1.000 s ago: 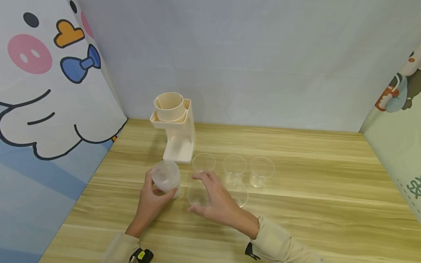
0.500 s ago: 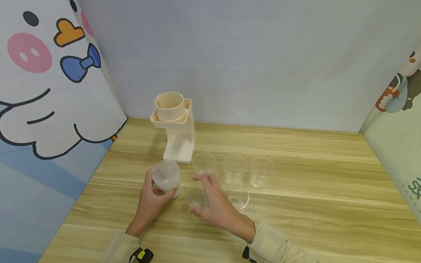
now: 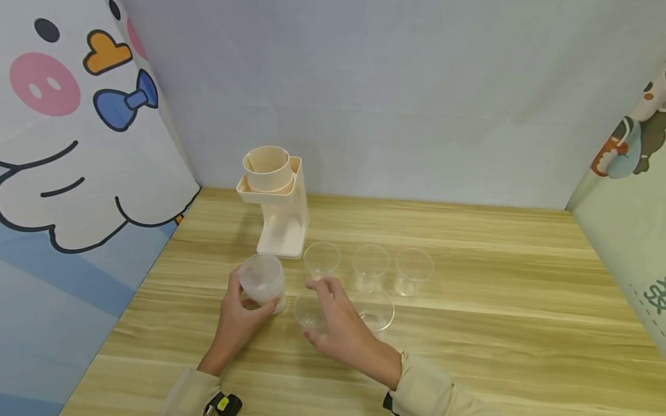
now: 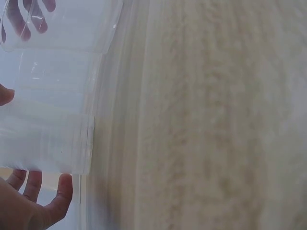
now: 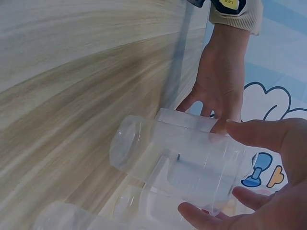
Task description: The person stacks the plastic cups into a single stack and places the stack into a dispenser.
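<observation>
In the head view, my left hand (image 3: 240,322) grips a stack of translucent plastic cups (image 3: 262,282) on the table's left side; the left wrist view shows its stacked rims. My right hand (image 3: 347,330) curves loosely around a clear plastic cup (image 3: 310,318) in the nearer row, thumb on the near side and fingers on the far side. The right wrist view has this clear cup (image 5: 141,151) lying between thumb and fingertips, close to both; firm contact is hard to make out. Beside it, partly behind the right hand, stands another clear cup (image 3: 378,320).
Farther back, three clear cups (image 3: 322,260) stand in a row. Behind the stack is a cream stand (image 3: 283,231) with a cream cylinder (image 3: 267,173) on top. The wooden table (image 3: 494,312) ends at a pale cloth backdrop (image 3: 390,115).
The right hand has shifted slightly right and toward the person, while the cup by its fingers has stayed nearly in place. The left hand and stack have not visibly moved.
</observation>
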A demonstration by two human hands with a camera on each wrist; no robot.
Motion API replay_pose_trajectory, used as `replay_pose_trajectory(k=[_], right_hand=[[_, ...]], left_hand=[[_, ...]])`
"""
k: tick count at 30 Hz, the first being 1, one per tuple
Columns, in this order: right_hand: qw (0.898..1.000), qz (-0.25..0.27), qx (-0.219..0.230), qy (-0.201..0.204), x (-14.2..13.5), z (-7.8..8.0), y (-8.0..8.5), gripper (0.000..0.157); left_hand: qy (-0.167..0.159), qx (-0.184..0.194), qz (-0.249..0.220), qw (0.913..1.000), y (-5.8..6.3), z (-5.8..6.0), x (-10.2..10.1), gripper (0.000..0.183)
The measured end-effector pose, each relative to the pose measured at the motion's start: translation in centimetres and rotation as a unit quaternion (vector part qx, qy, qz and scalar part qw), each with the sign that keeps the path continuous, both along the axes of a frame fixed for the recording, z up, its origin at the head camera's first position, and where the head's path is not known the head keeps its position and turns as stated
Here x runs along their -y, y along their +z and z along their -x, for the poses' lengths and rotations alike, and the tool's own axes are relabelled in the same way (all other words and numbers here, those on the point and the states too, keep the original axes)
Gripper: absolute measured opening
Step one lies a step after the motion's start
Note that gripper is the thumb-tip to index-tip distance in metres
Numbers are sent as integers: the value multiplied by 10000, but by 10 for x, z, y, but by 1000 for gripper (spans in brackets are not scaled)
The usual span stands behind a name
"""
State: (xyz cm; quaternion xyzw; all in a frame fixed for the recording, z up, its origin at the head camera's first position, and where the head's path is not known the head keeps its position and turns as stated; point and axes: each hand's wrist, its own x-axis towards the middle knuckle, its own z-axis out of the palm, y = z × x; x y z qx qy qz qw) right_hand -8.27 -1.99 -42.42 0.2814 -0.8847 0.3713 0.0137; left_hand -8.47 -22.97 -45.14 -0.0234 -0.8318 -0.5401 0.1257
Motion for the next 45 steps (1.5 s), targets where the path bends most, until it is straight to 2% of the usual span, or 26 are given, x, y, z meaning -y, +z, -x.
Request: replay_pose_trajectory(k=[10, 17, 24, 29, 45], right_hand=[[9994, -213, 207, -184, 2, -3, -2, 72], [9984, 127, 464, -297, 3, -5, -8, 75], [9931, 620, 864, -494, 3, -5, -19, 79], [9913, 873, 776, -614, 4, -5, -25, 79], [9892, 1130, 679, -639, 5, -5, -32, 80]], left_hand=[[43, -53, -19, 10000, -1, 0, 1, 78], [39, 31, -26, 10000, 0, -1, 1, 78], [61, 69, -49, 9999, 1, -2, 1, 78], [49, 56, -48, 10000, 0, -2, 1, 78], [84, 42, -24, 10000, 0, -2, 2, 78]])
